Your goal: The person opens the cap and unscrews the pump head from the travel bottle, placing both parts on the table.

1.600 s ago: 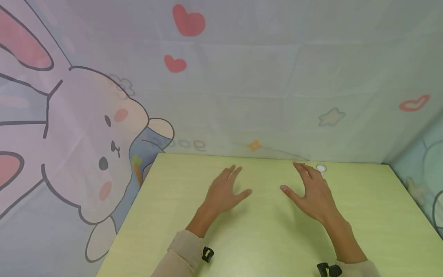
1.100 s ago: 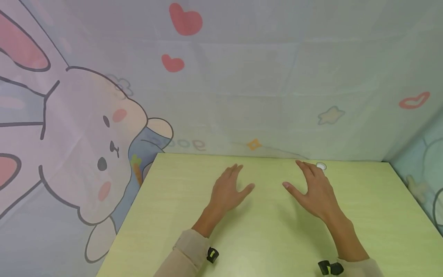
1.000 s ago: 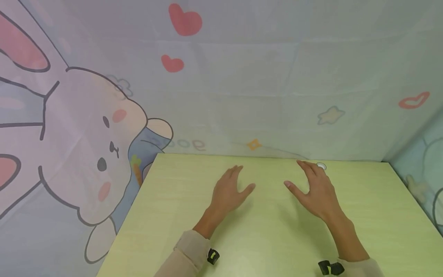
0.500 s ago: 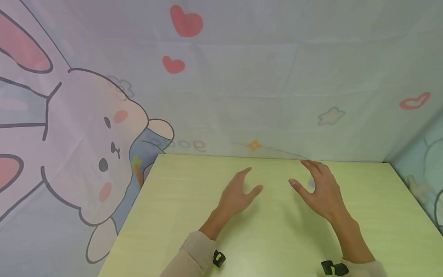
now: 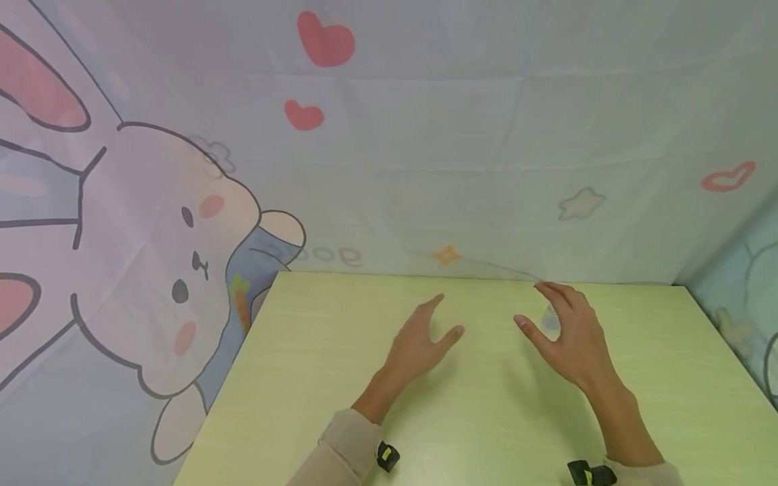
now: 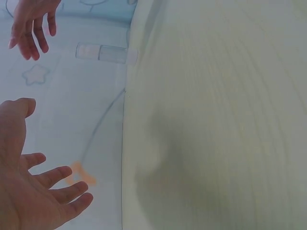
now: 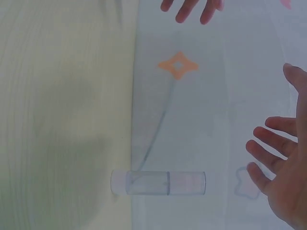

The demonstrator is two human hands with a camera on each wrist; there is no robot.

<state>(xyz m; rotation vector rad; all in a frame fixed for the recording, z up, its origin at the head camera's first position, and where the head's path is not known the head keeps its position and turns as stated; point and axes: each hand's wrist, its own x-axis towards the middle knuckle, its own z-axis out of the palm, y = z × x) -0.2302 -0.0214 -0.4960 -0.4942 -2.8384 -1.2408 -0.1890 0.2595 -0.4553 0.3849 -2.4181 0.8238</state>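
A clear cylindrical container (image 5: 550,318) with a whitish section at each end stands upright on the table, near its back edge. In the right wrist view, the whole container (image 7: 163,183) shows, with its whitish base on the tabletop. My right hand (image 5: 574,341) hovers nearest to it, fingers extended and thumb spread, hiding part of it in the head view. Off to the left, my left hand (image 5: 416,347) is held above the table with thumb apart and nothing in it. The palms face each other in the left wrist view, where the right hand (image 6: 36,24) appears at the top.
The pale yellow-green table (image 5: 304,378) runs back to a printed cloth (image 5: 425,135) with hearts and a large rabbit. Another cloth (image 5: 754,283) hangs at the right side. Black wrist straps (image 5: 387,456) sit at the beige sleeves (image 5: 340,445).
Both hands have drifted to the right, the left one farther. The container, earlier seen beyond the right fingers, now shows between the right thumb and forefinger.
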